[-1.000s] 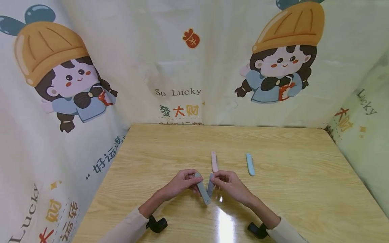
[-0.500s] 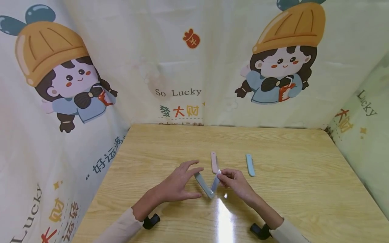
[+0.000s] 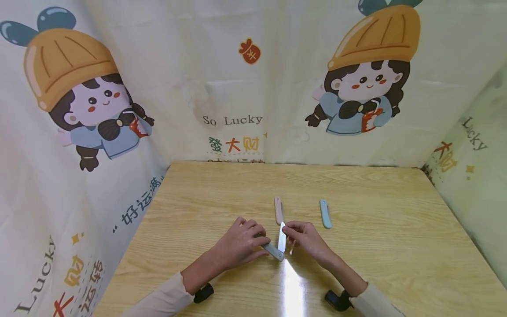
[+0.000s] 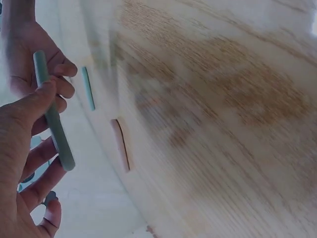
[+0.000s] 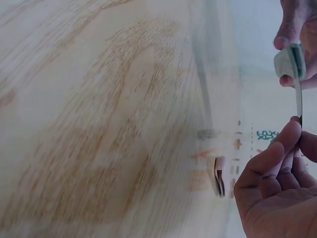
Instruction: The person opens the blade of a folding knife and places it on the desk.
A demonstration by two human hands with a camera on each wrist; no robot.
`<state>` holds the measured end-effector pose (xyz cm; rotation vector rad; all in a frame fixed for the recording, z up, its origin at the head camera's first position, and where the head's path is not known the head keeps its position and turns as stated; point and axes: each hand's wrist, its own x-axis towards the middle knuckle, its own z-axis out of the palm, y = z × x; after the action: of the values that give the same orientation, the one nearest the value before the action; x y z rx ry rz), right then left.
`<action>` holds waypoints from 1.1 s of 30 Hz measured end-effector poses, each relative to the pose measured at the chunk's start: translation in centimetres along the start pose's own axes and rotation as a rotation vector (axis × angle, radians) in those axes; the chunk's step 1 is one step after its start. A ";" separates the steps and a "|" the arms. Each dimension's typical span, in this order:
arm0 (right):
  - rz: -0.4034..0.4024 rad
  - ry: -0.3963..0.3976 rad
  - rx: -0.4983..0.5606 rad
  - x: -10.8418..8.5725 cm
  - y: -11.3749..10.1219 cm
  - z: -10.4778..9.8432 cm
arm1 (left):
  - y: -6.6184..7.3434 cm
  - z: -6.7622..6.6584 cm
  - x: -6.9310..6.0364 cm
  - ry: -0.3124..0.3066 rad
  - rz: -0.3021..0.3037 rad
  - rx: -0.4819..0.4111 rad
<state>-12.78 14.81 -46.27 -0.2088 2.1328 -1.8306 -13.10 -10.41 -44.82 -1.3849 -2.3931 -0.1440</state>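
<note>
over the table, the knife blade points forward, handle slanting left.

Against one second ago, the blade makes a wider angle with the grey-green handle and shines white instead of grey; the handle slants more in the head view; the left hand, spread half a second ago, now pinches it with fingers drawn in.

Grey-green folding knife, blade partly unfolded, V-shaped.
</note>
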 end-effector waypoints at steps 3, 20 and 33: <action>-0.005 0.021 -0.001 0.1 0.0 0.2 | 0.0 -0.2 -0.1 0.015 -0.015 -0.010; 0.059 0.189 0.018 0.9 0.9 0.2 | 0.5 0.3 -0.9 0.073 -0.075 -0.020; 0.102 0.212 0.058 0.7 0.9 -0.2 | 1.0 0.9 -0.9 0.127 -0.214 -0.055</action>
<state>-13.44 14.96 -47.22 0.1110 2.1787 -1.9261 -12.04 -10.37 -46.03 -1.1032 -2.4402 -0.3461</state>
